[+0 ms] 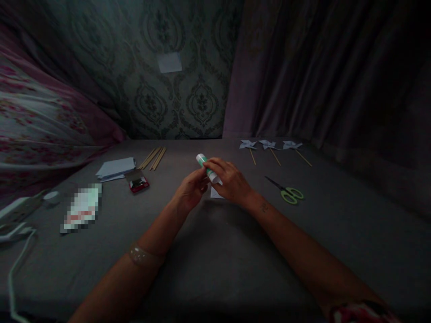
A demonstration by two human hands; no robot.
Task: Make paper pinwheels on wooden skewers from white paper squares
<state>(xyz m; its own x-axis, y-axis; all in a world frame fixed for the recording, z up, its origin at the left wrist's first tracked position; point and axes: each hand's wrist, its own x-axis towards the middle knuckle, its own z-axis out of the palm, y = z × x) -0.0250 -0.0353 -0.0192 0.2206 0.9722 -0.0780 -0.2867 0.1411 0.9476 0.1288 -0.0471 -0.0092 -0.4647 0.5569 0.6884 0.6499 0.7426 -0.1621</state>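
I see two bare hands working over the middle of the grey-covered worktop [235, 260]. The right hand [234, 179] has its fingers wrapped around a green-and-white tube, by its look a glue stick [201, 159], firm enough from what I can see. The tube is held above the worktop, tilted, its upper end leaning toward the far left corner. Left hand [189, 190]: fingers bent, tips close in by the tube. I cannot tell whether they grip it or only brush it, nor how wide they stand.

Under the hands lies a piece of white paper [216, 194], partly hidden by the right hand; its fold I can't make out.

Step in hand, my judgement: readying the glue stick or handling it over the paper. Cap on or off: not readable from here. I think the next move calls for a steady right-hand hold on the barrel and a clear view of its ends, with the left hand free to twist the tube or pin the paper.

Around them: scissors [292, 195] with green handles, toward the right edge; three paper pinwheels [268, 144] on sticks by the far edge, right side. Toward the far left corner, loose sticks [153, 158] and a paper stack [116, 168], a small red box [137, 182] just beside it. Power strip [16, 211] at the left edge.
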